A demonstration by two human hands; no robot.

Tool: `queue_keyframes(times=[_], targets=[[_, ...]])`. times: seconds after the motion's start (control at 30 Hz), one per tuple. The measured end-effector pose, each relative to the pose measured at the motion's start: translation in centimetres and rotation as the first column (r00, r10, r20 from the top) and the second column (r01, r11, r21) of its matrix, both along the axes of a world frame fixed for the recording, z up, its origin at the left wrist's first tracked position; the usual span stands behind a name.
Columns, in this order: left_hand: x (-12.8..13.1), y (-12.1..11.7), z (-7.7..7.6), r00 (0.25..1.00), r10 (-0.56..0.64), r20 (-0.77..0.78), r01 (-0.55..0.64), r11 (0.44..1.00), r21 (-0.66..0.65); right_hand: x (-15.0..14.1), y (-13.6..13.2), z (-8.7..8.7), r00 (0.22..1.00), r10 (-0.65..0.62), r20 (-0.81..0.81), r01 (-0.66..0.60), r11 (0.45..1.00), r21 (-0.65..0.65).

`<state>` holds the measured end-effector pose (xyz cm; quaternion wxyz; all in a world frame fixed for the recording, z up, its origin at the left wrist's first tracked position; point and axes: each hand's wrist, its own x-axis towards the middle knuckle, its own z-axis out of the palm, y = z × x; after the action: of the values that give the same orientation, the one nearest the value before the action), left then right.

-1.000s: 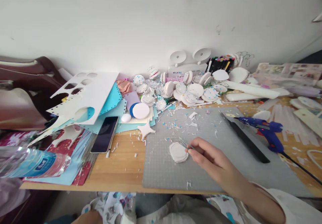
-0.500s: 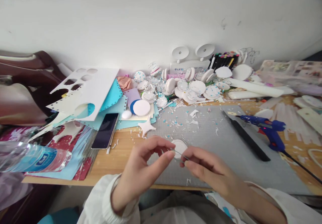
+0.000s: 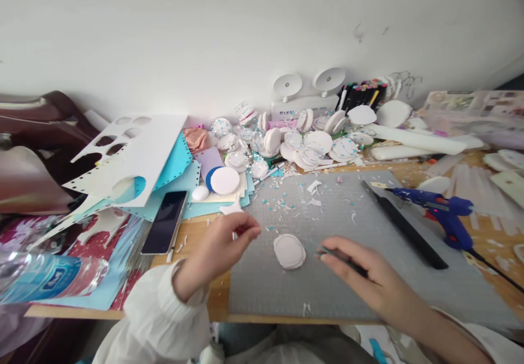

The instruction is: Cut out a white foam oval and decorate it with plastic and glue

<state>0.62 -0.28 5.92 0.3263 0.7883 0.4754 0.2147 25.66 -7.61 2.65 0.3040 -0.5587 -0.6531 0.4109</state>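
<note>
My right hand [image 3: 360, 268] is closed around a slim dark stick-like tool [image 3: 347, 260]. One end pokes out at the fingertips; its kind I cannot make out. To the left, my left hand [image 3: 227, 241] is raised near the mat's left edge with the fingers curled in towards the thumb; whatever may be in that pinch is hidden. Between the hands a small stack of white round discs [image 3: 289, 251] lies on the grey cutting mat [image 3: 262, 293]. Just beyond my left hand sits a white star-shaped paper scrap [image 3: 231, 207], partly covered by it.
A black knife-like tool [image 3: 409, 230] and a blue glue gun [image 3: 442, 206] lie at right. Left are a phone [image 3: 166, 222], cut paper sheets [image 3: 164, 151] and a water bottle [image 3: 49, 279]. Piled white discs [image 3: 319, 143] line the wall; scraps litter the mat.
The hands have drawn apart: before, both held a thin wire-like strip over the discs. My left hand has gone left, the right hand right, uncovering the discs.
</note>
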Motion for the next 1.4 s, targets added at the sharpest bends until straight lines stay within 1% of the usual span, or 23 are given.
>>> queue_keyframes(times=[0.07, 0.2, 0.3, 0.37, 0.43, 0.53, 0.6, 0.7, 0.73, 0.8, 0.83, 0.9, 0.93, 1.0, 1.03, 1.1, 1.13, 1.17, 1.2, 1.3, 1.33, 1.37, 1.4], targets=[[0.6, 2.3, -1.3, 0.999, 0.025, -0.045, -0.02, 0.994, 0.108, 1.4, -0.1, -0.7, 0.99, -0.14, 0.022, 0.139, 0.99, 0.022], [2.3, 6.6, -4.4, 0.998, -0.014, -0.058, 0.023, 0.985, 0.169, 3.6, -0.9, -1.8, 0.938, -0.343, 0.041, 0.343, 0.939, 0.028], [3.2, 8.5, -5.9, 0.996, -0.044, -0.077, 0.06, 0.973, 0.222, 4.5, -1.6, -2.2, 0.918, -0.395, 0.04, 0.395, 0.919, 0.017], [3.3, 9.1, -6.2, 0.995, -0.044, -0.095, 0.068, 0.96, 0.27, 4.9, -1.8, -2.4, 0.912, -0.408, 0.039, 0.408, 0.913, 0.007], [3.1, 9.4, -6.2, 0.993, -0.032, -0.114, 0.067, 0.945, 0.321, 5.2, -1.9, -2.7, 0.901, -0.431, 0.045, 0.432, 0.902, 0.005], [2.4, 9.4, -5.4, 0.99, -0.007, -0.138, 0.059, 0.924, 0.378, 5.3, -1.6, -2.9, 0.904, -0.424, 0.049, 0.424, 0.905, 0.025], [2.3, 8.6, -4.2, 0.989, 0.019, -0.148, 0.043, 0.915, 0.402, 4.9, -1.0, -2.7, 0.925, -0.375, 0.063, 0.372, 0.927, 0.058], [3.1, 5.9, -1.5, 0.987, 0.026, -0.156, 0.051, 0.883, 0.466, 3.5, 0.6, -1.6, 0.948, -0.266, 0.175, 0.246, 0.961, 0.125], [3.8, 4.7, -0.5, 0.984, -0.023, -0.174, 0.113, 0.843, 0.525, 2.7, 1.3, -1.0, 0.946, -0.227, 0.232, 0.198, 0.97, 0.142], [5.4, 2.1, 1.1, 0.959, -0.2, -0.202, 0.283, 0.75, 0.598, 0.9, 2.8, 0.1, 0.926, -0.188, 0.327, 0.132, 0.974, 0.185], [6.3, 0.9, 1.5, 0.934, -0.283, -0.218, 0.357, 0.7, 0.618, 0.0, 3.5, 0.7, 0.923, -0.149, 0.354, 0.081, 0.976, 0.201], [7.8, -1.1, 1.8, 0.878, -0.411, -0.244, 0.459, 0.583, 0.67, -1.9, 4.6, 1.6, 0.929, -0.112, 0.354, 0.035, 0.976, 0.217], [8.3, -1.9, 1.6, 0.864, -0.436, -0.252, 0.477, 0.549, 0.687, -2.9, 5.0, 2.0, 0.928, -0.104, 0.358, 0.022, 0.974, 0.227], [8.9, -3.1, 1.0, 0.845, -0.459, -0.274, 0.493, 0.471, 0.731, -4.5, 5.5, 2.8, 0.916, -0.099, 0.388, 0.0, 0.969, 0.247], [9.0, -3.5, 0.6, 0.829, -0.48, -0.287, 0.503, 0.417, 0.757, -5.2, 5.6, 3.2, 0.903, -0.095, 0.418, -0.017, 0.966, 0.258], [8.7, -4.1, -0.1, 0.798, -0.533, -0.281, 0.484, 0.29, 0.826, -6.3, 5.8, 3.9, 0.865, -0.082, 0.495, -0.065, 0.96, 0.274], [8.5, -4.3, -0.3, 0.783, -0.56, -0.27, 0.467, 0.243, 0.85, -6.7, 5.8, 4.1, 0.843, -0.079, 0.532, -0.087, 0.957, 0.278], [8.2, -4.5, -0.4, 0.771, -0.581, -0.26, 0.456, 0.218, 0.863, -7.0, 5.7, 4.3, 0.824, -0.074, 0.561, -0.104, 0.954, 0.28], [7.8, -4.7, -0.5, 0.761, -0.595, -0.26, 0.463, 0.216, 0.86, -7.1, 5.7, 4.4, 0.808, -0.07, 0.585, -0.119, 0.953, 0.279], [6.5, -5.3, -0.6, 0.777, -0.585, -0.234, 0.467, 0.286, 0.837, -6.9, 5.6, 4.4, 0.783, -0.059, 0.619, -0.132, 0.957, 0.258], [5.8, -5.6, -0.6, 0.801, -0.56, -0.212, 0.44, 0.31, 0.843, -6.5, 5.6, 4.3, 0.794, -0.055, 0.606, -0.126, 0.959, 0.252], [5.0, -6.0, -0.5, 0.838, -0.519, -0.17, 0.385, 0.341, 0.858, -6.0, 5.6, 4.1, 0.82, -0.047, 0.57, -0.116, 0.962, 0.247], [3.9, -6.4, -0.5, 0.862, -0.46, -0.213, 0.397, 0.351, 0.848, -5.2, 5.7, 4.0, 0.858, -0.043, 0.512, -0.099, 0.964, 0.248]])
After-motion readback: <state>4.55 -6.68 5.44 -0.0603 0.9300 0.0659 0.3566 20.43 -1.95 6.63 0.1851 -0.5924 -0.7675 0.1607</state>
